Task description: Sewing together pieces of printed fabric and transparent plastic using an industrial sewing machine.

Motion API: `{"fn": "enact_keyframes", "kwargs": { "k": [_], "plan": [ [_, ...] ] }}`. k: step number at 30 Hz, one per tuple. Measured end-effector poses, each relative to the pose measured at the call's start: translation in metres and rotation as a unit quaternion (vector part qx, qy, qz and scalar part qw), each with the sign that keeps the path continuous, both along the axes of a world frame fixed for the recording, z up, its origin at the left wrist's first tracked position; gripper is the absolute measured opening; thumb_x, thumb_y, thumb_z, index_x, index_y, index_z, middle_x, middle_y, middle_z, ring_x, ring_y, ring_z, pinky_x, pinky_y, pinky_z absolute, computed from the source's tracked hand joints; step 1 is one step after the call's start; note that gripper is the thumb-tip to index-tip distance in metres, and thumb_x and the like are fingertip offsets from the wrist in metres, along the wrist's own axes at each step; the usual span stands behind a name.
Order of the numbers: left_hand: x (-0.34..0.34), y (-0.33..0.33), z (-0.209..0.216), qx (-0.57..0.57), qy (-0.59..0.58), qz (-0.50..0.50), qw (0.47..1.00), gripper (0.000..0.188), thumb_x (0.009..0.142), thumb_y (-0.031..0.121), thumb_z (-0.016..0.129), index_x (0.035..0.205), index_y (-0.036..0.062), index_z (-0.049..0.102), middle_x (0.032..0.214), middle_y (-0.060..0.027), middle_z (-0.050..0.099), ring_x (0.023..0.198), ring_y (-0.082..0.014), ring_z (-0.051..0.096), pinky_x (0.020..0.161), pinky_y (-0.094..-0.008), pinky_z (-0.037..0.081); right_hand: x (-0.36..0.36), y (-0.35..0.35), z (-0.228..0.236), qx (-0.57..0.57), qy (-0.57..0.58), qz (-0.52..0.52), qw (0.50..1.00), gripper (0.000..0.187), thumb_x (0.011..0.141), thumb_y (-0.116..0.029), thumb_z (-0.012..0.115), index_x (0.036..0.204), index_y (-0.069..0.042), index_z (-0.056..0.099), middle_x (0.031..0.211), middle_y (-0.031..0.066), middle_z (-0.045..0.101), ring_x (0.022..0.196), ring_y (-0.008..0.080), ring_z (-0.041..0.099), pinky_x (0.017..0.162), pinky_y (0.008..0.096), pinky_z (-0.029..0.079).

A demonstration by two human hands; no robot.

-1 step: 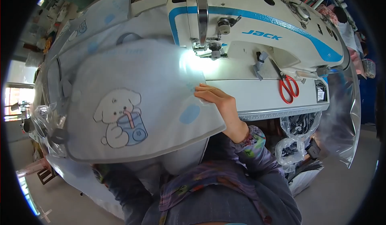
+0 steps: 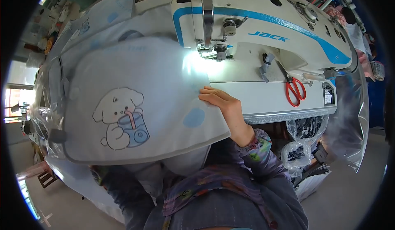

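A pale grey fabric panel (image 2: 164, 123) with a bound edge, a printed white dog and a blue oval spreads left of the sewing machine (image 2: 263, 20). Its upper right part lies beside the lit needle area (image 2: 218, 57); whether it is under the presser foot I cannot tell. My right hand (image 2: 224, 102) holds the panel's right edge, fingers together on top and thumb hidden. My left forearm goes in beneath the panel's lower left side, and the fabric covers that hand.
Red-handled scissors (image 2: 295, 92) and a small grey fabric scrap (image 2: 266, 67) lie on the machine bed. A ruler strip (image 2: 288, 114) runs along its front edge. More printed fabric (image 2: 111, 14) is heaped behind the panel. Clear plastic bags (image 2: 298, 154) hang below at right.
The panel's left part has shifted slightly left and up. My right hand has hardly moved and keeps its place on the edge.
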State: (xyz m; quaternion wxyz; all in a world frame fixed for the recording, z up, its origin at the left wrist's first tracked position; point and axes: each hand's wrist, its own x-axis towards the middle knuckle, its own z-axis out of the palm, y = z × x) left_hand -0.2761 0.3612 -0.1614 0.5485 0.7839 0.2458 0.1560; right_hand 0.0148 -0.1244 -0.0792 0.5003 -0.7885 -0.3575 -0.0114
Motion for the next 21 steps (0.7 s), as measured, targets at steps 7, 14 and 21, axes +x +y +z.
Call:
{"fn": "enact_keyframes", "kwargs": {
  "k": [7,14,21],
  "plan": [
    [0.021,0.044,0.014,0.097,0.006,-0.016,0.995,0.034,0.1,0.024,0.057,0.126,0.0032,0.061,0.126,-0.0153,0.063,0.116,-0.0306,0.059,0.1,-0.0417,0.047,-0.001,0.01,0.01,-0.03,-0.07,-0.018,0.997,0.038,0.076,0.005,0.064,0.115,0.001,0.067,0.12,0.0186,0.068,0.121,0.0379,0.062,0.101,0.0414,0.052],
    [0.054,0.075,0.018,0.181,0.007,-0.027,0.983,0.035,0.099,0.023,0.057,0.128,0.0033,0.061,0.128,-0.0161,0.062,0.118,-0.0312,0.058,0.101,-0.0418,0.047,-0.01,0.006,0.002,-0.067,-0.104,-0.026,0.992,0.048,0.07,0.011,0.06,0.117,0.002,0.066,0.123,0.0187,0.066,0.121,0.0371,0.061,0.102,0.0422,0.051],
    [0.089,0.1,0.032,0.265,0.01,-0.03,0.964,0.037,0.099,0.022,0.058,0.13,0.0033,0.06,0.131,-0.0168,0.061,0.121,-0.0318,0.058,0.102,-0.042,0.046,-0.002,0.012,0.0,-0.088,-0.126,-0.042,0.987,0.047,0.066,0.013,0.064,0.112,0.0,0.068,0.118,0.0151,0.068,0.118,0.033,0.063,0.098,0.0401,0.054]
  ]
}}
